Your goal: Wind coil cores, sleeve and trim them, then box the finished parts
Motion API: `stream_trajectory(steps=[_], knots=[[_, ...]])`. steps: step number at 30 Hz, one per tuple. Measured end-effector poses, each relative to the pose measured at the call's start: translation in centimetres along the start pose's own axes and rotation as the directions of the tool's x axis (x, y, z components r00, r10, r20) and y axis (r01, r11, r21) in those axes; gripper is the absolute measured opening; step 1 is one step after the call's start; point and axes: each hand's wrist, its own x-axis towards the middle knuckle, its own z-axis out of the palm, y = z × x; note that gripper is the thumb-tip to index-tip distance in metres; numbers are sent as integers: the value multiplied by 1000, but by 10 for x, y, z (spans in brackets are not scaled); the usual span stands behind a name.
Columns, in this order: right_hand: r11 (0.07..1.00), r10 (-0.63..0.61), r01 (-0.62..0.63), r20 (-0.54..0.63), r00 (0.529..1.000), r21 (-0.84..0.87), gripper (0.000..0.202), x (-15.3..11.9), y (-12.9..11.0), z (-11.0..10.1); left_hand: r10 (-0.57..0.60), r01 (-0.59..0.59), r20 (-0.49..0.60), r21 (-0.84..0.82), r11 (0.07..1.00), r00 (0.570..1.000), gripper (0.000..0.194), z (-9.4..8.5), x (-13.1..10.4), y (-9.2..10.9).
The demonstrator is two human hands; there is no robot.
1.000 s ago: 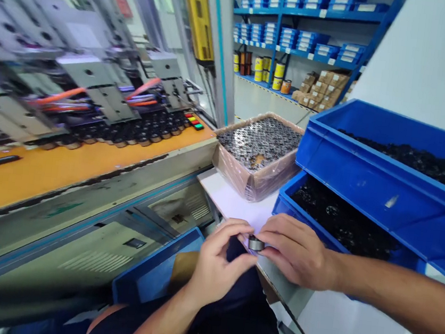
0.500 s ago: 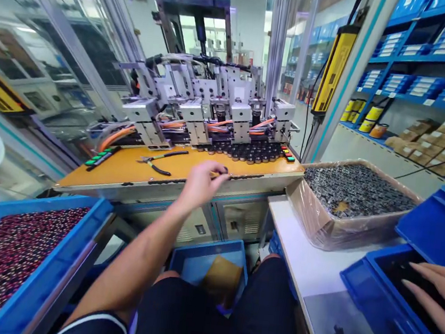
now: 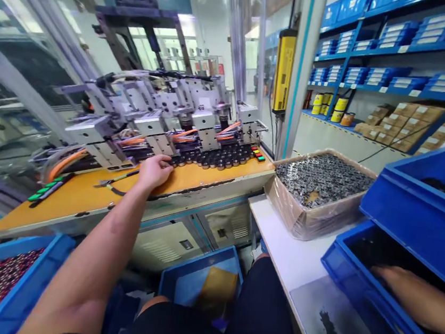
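My left hand (image 3: 155,172) is over the orange worktop, its fingers closed at the left end of a cluster of round black parts (image 3: 223,158). A small round black part seems pinched at its fingertips, mostly covered by the fingers. Just left of that hand lie pliers (image 3: 118,181) with dark and yellow handles, partly behind the wrist. On the right side, my right hand (image 3: 396,280) reaches down into a blue bin (image 3: 349,275) of dark pieces. Its fingers are sunk among them and hidden.
Beyond the worktop (image 3: 78,196) stands a machine with metal blocks (image 3: 206,130) and orange cables. A plastic-lined carton (image 3: 304,222) of black parts sits right, beside a stacked blue bin (image 3: 414,210). Lower left is a blue crate (image 3: 28,287) of reddish parts; another blue tray (image 3: 177,285) is below.
My left hand has moved from the worktop's front edge to the round black parts. My right hand has gone deeper into the blue bin. The view has turned right.
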Motion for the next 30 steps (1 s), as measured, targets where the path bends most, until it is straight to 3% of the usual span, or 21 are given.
stream_trajectory(steps=[1, 3, 6, 9, 12, 16, 18, 21, 25, 30], knots=[[999, 45, -44, 164, 985, -10, 35, 3, -13, -8, 32, -32, -15, 11, 999, 999, 26, -3, -4, 6], [983, 179, -152, 346, 921, -104, 37, 9, -34, -22, 124, -123, -38, 18, 992, 992, 29, -4, -13, 28], [950, 300, -241, 378, 876, -197, 37, 15, -48, -33, 327, -327, -25, -18, 945, 945, 37, 10, -28, 83], [930, 350, -269, 381, 856, -250, 36, 17, -50, -36, 555, -552, 29, -75, 830, 831, 40, 38, -48, 155], [924, 360, -261, 404, 841, -280, 32, 18, -49, -37, 706, -695, 122, -123, 708, 698, 31, 72, -69, 224], [923, 354, -249, 393, 849, -295, 33, 22, -47, -37, 784, -770, 275, -183, 611, 556, 29, 110, -91, 285], [925, 342, -241, 369, 864, -293, 34, 24, -45, -37, 775, -767, 322, -186, 615, 543, 34, 122, -99, 301], [933, 312, -220, 334, 890, -284, 25, 24, -42, -38, 732, -734, 373, -170, 658, 570, 36, 129, -107, 309], [946, 260, -178, 305, 916, -272, 10, 21, -36, -38, 696, -683, 417, -210, 700, 585, 36, 128, -112, 304], [965, 165, -104, 251, 954, -239, 18, 20, -26, -30, 687, -565, 392, -393, 726, 612, 35, 125, -112, 295]])
